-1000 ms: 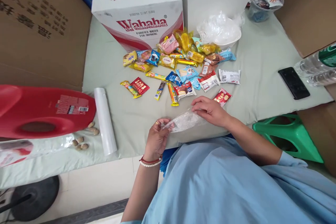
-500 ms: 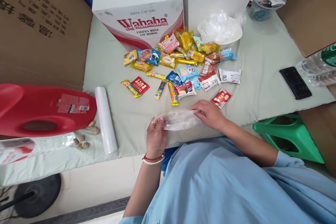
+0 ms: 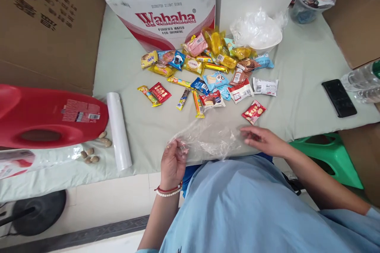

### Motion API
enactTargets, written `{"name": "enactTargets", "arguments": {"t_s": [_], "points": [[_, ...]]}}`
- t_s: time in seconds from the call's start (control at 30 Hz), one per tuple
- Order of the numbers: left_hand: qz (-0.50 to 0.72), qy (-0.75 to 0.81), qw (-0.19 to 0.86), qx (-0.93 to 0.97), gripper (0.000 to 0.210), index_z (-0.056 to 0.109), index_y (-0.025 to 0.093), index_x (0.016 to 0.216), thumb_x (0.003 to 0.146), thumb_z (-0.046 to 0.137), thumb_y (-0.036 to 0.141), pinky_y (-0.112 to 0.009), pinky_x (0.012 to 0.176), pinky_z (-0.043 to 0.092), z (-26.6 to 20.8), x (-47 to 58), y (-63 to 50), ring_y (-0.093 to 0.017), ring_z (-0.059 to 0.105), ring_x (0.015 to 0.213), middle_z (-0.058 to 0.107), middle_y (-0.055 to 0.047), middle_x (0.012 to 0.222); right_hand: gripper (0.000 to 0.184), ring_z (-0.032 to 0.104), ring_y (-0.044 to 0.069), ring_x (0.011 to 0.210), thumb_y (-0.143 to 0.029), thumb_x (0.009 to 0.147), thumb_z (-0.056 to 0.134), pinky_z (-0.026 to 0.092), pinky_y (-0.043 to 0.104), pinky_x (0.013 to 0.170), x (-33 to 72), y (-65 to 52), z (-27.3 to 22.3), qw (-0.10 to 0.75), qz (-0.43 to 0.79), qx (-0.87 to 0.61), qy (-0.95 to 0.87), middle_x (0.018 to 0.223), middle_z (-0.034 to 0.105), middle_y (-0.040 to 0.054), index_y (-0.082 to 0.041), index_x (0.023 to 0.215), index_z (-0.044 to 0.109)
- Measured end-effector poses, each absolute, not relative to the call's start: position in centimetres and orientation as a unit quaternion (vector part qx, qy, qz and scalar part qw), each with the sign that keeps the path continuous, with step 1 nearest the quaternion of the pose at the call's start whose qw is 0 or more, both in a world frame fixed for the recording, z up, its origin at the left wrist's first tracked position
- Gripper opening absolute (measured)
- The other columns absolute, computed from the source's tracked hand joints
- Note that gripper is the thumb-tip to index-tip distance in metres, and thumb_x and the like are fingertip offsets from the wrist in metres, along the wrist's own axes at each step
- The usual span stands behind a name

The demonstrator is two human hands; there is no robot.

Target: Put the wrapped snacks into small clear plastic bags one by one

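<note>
My left hand [image 3: 173, 162] pinches one end of a clear plastic bag [image 3: 212, 138], which spreads loosely across the front of the table. Just off the bag's right end is my right hand [image 3: 264, 140], fingers apart and holding nothing. Beyond the bag lies a heap of wrapped snacks [image 3: 218, 81], many in yellow, blue and white packets. A red snack packet [image 3: 254, 112] is the nearest one to my right hand, a little above it. A chocolate pie packet [image 3: 212, 100] and a thin yellow packet [image 3: 198, 104] lie right behind the bag.
A white Wahaha carton [image 3: 166, 12] stands behind the snacks, beside a white bowl [image 3: 274, 42] holding crumpled plastic. At left are a red jug [image 3: 86, 116], a white plastic roll [image 3: 118, 132] and several nuts [image 3: 89, 156]. A phone [image 3: 339, 97] and a green stool [image 3: 347, 166] are at right.
My right hand has let go of the plastic bag and moved right, its fingers opening. The bag has spread wider, still held by my left hand, which shifted slightly down and left.
</note>
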State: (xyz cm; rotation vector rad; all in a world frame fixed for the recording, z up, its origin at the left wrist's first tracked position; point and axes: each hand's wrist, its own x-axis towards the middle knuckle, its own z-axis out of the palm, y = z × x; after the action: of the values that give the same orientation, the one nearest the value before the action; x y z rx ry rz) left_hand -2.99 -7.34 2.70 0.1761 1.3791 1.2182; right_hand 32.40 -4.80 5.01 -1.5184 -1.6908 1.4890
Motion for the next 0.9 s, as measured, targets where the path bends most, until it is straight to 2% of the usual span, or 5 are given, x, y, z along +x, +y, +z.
{"name": "enactTargets", "arguments": {"t_s": [0.17,0.33,0.5,0.73,0.9], "points": [[0.512,0.621,0.578,0.135,0.051,0.064,0.022,0.103,0.077,0.085,0.06,-0.016,0.035,0.027,2.7,-2.0,-7.3,-0.005,0.048,0.045,0.064,0.004,0.075,0.041,0.067,0.022,0.088,-0.053,0.097,0.065,0.051,0.033,0.075,29.2,-2.0,4.0,0.223,0.414,-0.616,-0.631,0.112,0.076,0.0083,-0.024,0.125,0.07],[0.485,0.629,0.571,0.208,0.052,0.067,0.022,0.104,0.074,0.085,0.062,-0.02,0.036,0.024,2.7,-1.8,-5.3,-0.006,0.039,0.042,0.057,0.007,0.066,0.018,0.063,0.019,0.079,-0.02,0.087,0.07,0.041,0.029,0.067,23.9,0.7,2.4,0.114,0.351,-0.587,-0.721,0.096,0.073,0.0073,-0.02,0.104,0.073],[0.431,0.655,0.559,0.271,0.057,0.066,0.02,0.108,0.063,0.092,0.044,-0.022,0.042,0.026,2.4,-6.1,-2.4,-0.007,0.039,0.046,0.06,0.005,0.073,0.01,0.056,0.015,0.068,-0.022,0.086,0.062,0.039,0.027,0.065,25.6,3.5,3.3,0.22,0.408,-0.563,-0.684,0.077,0.065,0.0012,-0.019,0.091,0.07],[0.491,0.752,0.131,0.42,0.026,0.064,0.022,0.107,0.084,0.075,0.028,-0.03,0.079,0.049,5.9,-4.9,-2.8,-0.016,0.059,0.084,0.062,-0.003,0.103,0.009,0.055,0.016,0.064,-0.025,0.082,0.063,0.038,0.029,0.064,27.3,4.3,4.1,0.227,0.399,-0.632,-0.625,0.073,0.066,0.001,-0.019,0.087,0.067],[0.343,0.637,0.21,0.658,0.023,0.073,0.024,0.114,0.093,0.068,0.031,-0.052,0.118,0.039,4.3,2.6,-5.9,-0.034,0.058,0.133,0.069,-0.015,0.131,0.017,0.061,0.02,0.071,-0.022,0.086,0.059,0.043,0.03,0.068,27.6,2.9,3.0,0.204,0.324,-0.667,-0.639,0.075,0.067,0.0021,-0.019,0.1,0.068]]}}
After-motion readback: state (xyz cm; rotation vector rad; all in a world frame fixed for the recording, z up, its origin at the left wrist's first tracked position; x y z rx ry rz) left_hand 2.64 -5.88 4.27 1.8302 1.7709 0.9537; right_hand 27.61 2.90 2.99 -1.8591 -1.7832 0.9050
